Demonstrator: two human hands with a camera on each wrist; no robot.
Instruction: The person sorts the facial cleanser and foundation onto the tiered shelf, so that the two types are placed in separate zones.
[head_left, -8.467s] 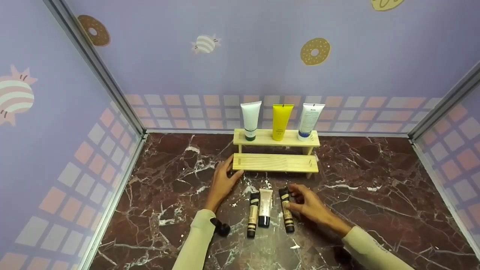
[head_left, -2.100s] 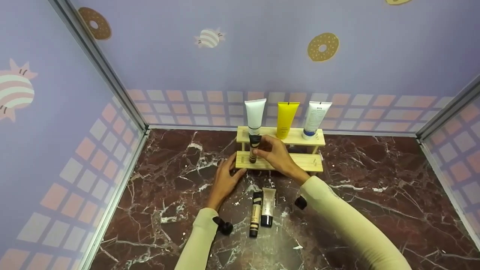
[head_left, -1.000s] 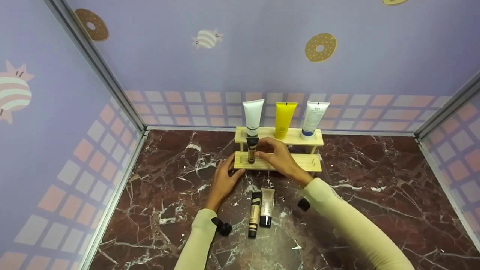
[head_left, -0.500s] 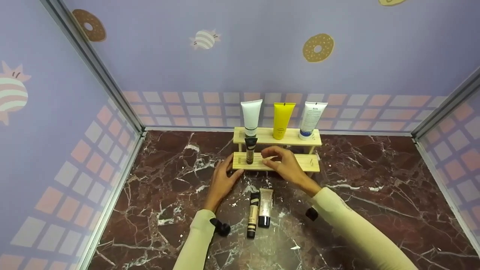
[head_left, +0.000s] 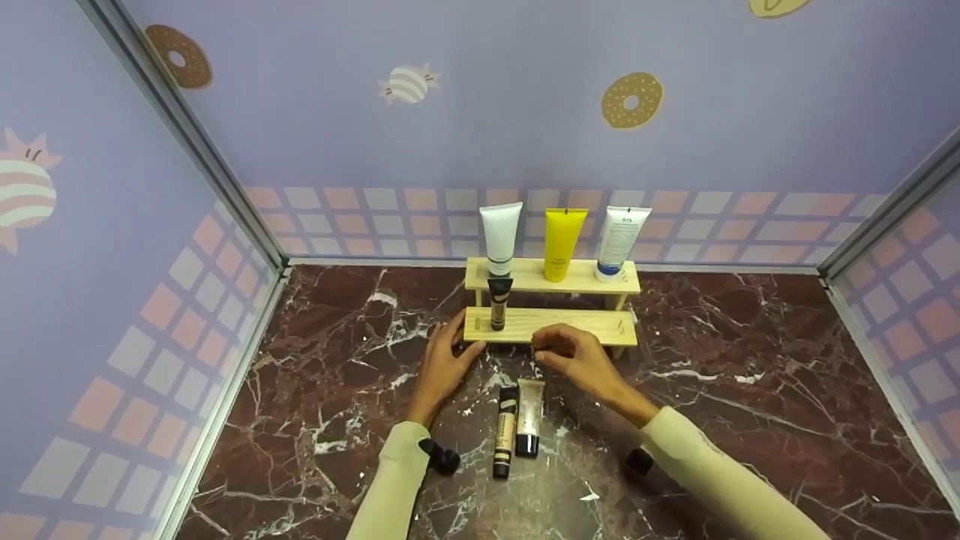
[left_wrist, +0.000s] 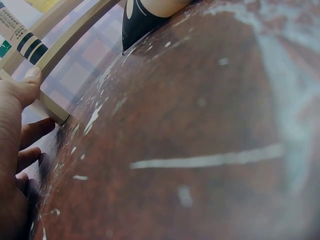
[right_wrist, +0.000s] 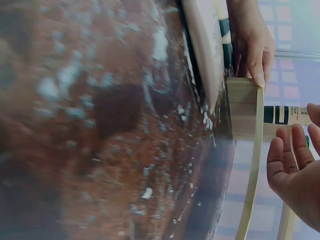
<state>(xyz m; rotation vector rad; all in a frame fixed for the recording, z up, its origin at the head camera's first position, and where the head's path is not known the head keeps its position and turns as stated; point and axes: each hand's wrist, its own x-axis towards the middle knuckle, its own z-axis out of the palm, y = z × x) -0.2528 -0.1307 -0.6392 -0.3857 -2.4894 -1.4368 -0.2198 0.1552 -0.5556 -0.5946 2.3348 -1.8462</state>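
Note:
My left hand [head_left: 442,367] holds the left end of the lower step of a two-step wooden rack [head_left: 570,324], its thumb on the front edge. On that step, near the left end, a slim black-and-beige tube [head_left: 499,304] stands upright on its cap. My right hand [head_left: 585,364] hovers just in front of the step, fingers loosely bent and holding nothing. Below it on the marble top lie a second black-and-beige tube [head_left: 505,433] and a pale tube with a black cap [head_left: 529,418], side by side.
Along the rack's upper step stand a white tube [head_left: 500,232], a yellow tube [head_left: 564,236] and a white tube with a blue cap [head_left: 622,236]. Behind the rack rises a patterned wall [head_left: 322,135]. Side walls bound the marble top [head_left: 735,390].
The black-and-beige tube was picked up from the marble top and stood on the lower step. My right hand has let go of it and drawn back right and forward. The left hand keeps its place.

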